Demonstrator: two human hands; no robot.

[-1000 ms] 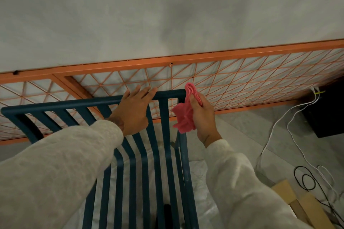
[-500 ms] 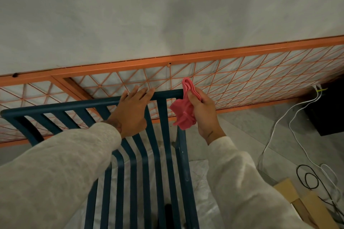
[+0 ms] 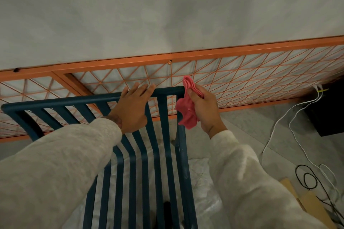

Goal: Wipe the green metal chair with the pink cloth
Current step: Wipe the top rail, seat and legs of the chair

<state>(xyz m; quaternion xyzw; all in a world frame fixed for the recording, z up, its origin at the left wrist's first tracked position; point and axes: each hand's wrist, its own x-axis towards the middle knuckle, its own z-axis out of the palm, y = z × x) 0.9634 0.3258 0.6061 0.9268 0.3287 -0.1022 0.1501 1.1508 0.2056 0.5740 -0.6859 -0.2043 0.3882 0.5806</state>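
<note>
The green metal chair [image 3: 55, 102] fills the lower middle, seen from above, with its slatted back and top rail towards the wall. My left hand [image 3: 132, 109] lies flat on the top rail and slats, fingers spread over the rail. My right hand [image 3: 204, 109] grips the bunched pink cloth [image 3: 187, 111] and presses it against the chair's right upper corner and right side bar. Both sleeves are cream knit and cover part of the chair.
An orange metal grid panel [image 3: 242, 80] leans against the grey wall behind the chair. White and black cables [image 3: 290, 117] trail over the floor at right, near a black box [image 3: 331, 111] and cardboard pieces [image 3: 307, 201]. White plastic sheeting lies under the chair.
My right hand with the pink cloth has slid slightly up the chair's right corner. My left hand stays on the top rail.
</note>
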